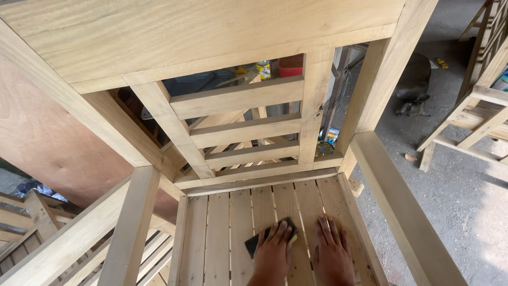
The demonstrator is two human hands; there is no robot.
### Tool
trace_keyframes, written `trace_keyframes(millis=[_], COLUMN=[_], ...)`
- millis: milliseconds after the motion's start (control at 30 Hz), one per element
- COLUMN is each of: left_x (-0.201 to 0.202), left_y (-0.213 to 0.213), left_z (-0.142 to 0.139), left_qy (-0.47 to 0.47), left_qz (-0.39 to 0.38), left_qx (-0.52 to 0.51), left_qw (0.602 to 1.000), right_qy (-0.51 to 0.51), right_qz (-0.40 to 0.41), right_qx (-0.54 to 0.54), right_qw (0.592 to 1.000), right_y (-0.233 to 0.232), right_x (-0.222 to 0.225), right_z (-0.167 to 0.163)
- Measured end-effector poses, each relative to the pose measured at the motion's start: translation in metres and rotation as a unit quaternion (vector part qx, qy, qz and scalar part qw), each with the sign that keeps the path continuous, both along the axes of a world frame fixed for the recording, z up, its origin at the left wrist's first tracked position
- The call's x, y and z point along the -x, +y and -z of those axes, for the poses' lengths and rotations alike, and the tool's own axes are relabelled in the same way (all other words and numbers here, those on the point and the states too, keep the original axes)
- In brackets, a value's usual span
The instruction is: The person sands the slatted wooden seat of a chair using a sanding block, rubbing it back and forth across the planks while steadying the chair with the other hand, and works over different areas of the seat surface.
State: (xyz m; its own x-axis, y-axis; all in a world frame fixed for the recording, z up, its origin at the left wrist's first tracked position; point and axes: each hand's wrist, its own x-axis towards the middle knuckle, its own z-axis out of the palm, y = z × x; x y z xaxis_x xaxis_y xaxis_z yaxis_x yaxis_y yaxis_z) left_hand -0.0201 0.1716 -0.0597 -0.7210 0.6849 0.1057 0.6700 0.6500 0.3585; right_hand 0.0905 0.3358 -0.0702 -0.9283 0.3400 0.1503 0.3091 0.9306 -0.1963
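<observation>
An unfinished pale wooden chair fills the view, seen from above. Its slatted seat lies at the bottom centre. My left hand presses a dark sanding pad flat against the seat slats, fingers spread over it. My right hand rests open and flat on the slats just to the right, holding nothing. The slatted backrest rises behind the seat, with an armrest running along the right side.
A plywood sheet leans at left. Other wooden frames stand at lower left and at right. A small animal lies on the concrete floor. Cans and clutter show through the backrest.
</observation>
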Motion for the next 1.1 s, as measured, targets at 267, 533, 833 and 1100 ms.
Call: trace_keyframes(millis=[267,533,833,1100], left_x=[0.035,-0.043,-0.009,-0.017], left_y=[0.019,-0.008,0.017,0.016], left_z=[-0.018,-0.017,-0.010,-0.020], left_qy=[-0.023,-0.082,0.055,-0.070], left_qz=[-0.110,-0.010,-0.095,-0.114], left_qx=[0.046,0.063,0.120,0.074], left_qw=[0.993,0.995,0.987,0.988], right_qy=[-0.010,-0.037,-0.006,-0.007], right_qz=[-0.008,0.002,0.004,-0.002], right_qx=[-0.013,0.004,0.015,0.000], right_qw=[1.000,0.999,1.000,1.000], right_y=[0.001,-0.001,-0.004,-0.003], right_x=[-0.001,0.001,-0.003,0.001], right_z=[0.004,-0.003,-0.005,-0.004])
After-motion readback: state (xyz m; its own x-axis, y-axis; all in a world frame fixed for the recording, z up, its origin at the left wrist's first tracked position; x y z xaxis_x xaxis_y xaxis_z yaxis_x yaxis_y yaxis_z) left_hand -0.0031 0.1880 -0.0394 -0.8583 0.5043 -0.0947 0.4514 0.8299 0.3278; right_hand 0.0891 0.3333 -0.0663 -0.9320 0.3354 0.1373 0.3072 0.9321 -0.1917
